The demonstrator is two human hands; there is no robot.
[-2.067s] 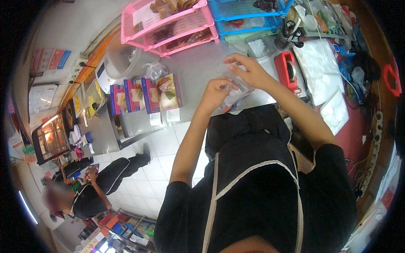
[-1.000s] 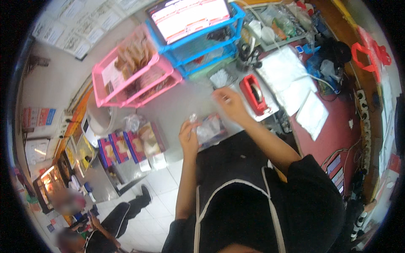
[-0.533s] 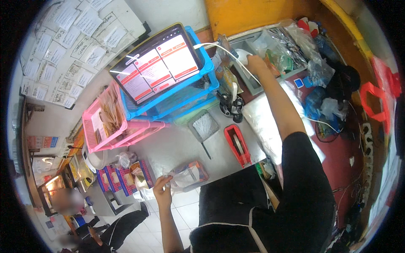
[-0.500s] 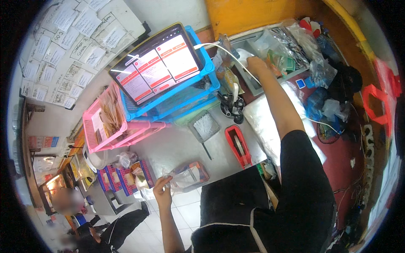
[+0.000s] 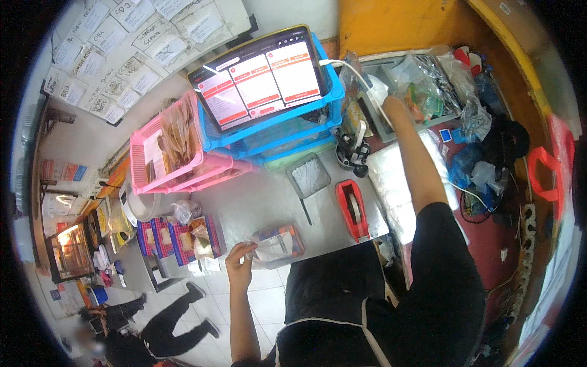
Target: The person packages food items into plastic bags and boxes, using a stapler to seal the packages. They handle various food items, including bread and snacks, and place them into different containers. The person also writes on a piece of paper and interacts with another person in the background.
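Note:
My left hand (image 5: 239, 264) is at the table's front edge, its fingertips pinched on the end of a clear plastic bag (image 5: 276, 244). The bag lies on the metal tabletop with a printed label and orange and dark contents showing through. My right arm stretches forward, and my right hand (image 5: 395, 111) reaches into a grey divided bin (image 5: 385, 136). White plastic (image 5: 378, 92) lies right by that hand; its fingers are hidden, so I cannot tell whether they hold it.
A tablet (image 5: 260, 79) leans on blue stacked baskets (image 5: 275, 131), beside a pink basket (image 5: 160, 183). A red tape dispenser (image 5: 351, 211), a container of white sticks (image 5: 309, 176) and a cup of utensils (image 5: 353, 153) stand nearby. White plastic packs (image 5: 403, 183) lie under my right arm.
The whole view has shifted, so the table things sit differently in the picture. My right hand stays at the bin, my left at the bag. The person in the background has moved.

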